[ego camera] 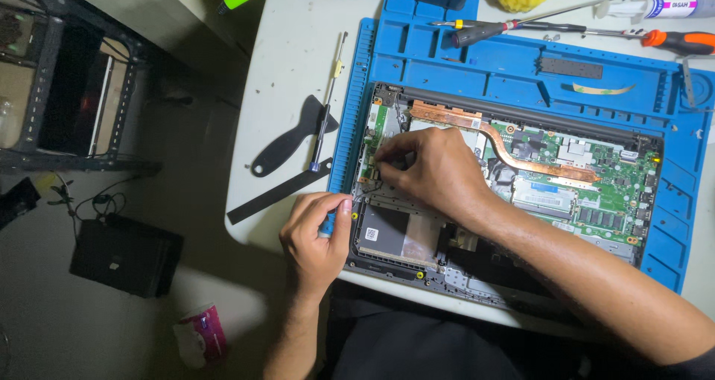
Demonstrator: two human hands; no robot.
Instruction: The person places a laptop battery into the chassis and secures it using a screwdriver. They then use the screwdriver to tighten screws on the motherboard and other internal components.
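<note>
A black plastic pry tool (287,143) and a thin blue-tipped screwdriver (326,108) lay on the white surface (290,59), left of the blue repair mat (521,71). The left hand (316,235) was closed around a small blue-handled tool (328,222) at the opened laptop's (506,194) near-left corner. The right hand (436,171) pinched its fingertips narrowly on the small green board (375,130) beside the copper heat pipe (514,153).
</note>
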